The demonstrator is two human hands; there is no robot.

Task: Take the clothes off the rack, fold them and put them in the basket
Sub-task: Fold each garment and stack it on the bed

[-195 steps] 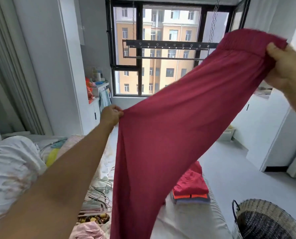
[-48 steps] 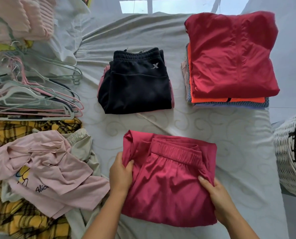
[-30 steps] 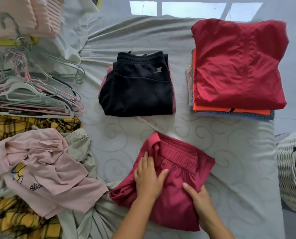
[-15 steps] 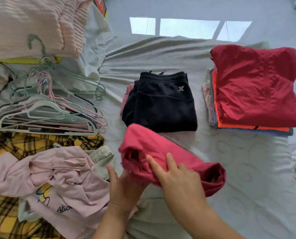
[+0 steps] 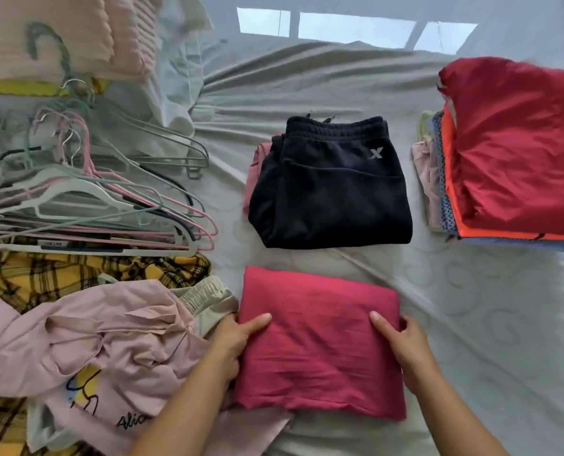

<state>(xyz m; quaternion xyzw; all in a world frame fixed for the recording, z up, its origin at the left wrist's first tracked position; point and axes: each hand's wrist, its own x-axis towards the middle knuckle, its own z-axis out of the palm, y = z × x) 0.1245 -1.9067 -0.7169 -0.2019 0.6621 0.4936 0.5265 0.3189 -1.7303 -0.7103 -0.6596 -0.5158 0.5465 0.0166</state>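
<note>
The crimson trousers (image 5: 316,343) lie folded into a neat flat rectangle on the grey bed sheet (image 5: 471,324), near the front edge. My left hand (image 5: 237,337) grips their left side, thumb on top and fingers tucked under. My right hand (image 5: 402,343) grips the right side the same way. Just beyond them sits a folded black pair of joggers (image 5: 330,189) on something pink. A stack of folded clothes topped by a red garment (image 5: 517,153) stands at the far right. The basket is out of view.
A heap of unfolded clothes, pink shirt (image 5: 86,343) over yellow plaid (image 5: 43,278), lies at the left. Behind it is a pile of empty hangers (image 5: 86,199). A pink ribbed blanket (image 5: 60,31) lies at the top left.
The trousers went from held up in the air to laid on the bed, folded over in steps, and are now a flat square gripped at both sides.
</note>
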